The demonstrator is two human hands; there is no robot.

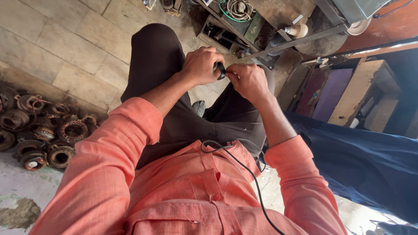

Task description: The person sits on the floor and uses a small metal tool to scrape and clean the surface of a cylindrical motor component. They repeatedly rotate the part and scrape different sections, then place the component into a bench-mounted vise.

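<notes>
I sit with my knees up, in dark trousers and an orange shirt. My left hand (201, 65) is closed around a small black object (221, 69), which sticks out between my two hands. My right hand (247, 80) pinches the same black object from the other side, fingers curled. Most of the object is hidden by my fingers, so its shape is unclear. A thin black cable (244, 169) runs from my lap down across my shirt.
A heap of rusty round motor windings (41, 135) lies on the stone floor at the left. A cluttered metal bench with wire coils (237, 8) stands ahead. Wooden boards and crates (357, 93) are at the right, with dark blue cloth (370, 161) beside my right arm.
</notes>
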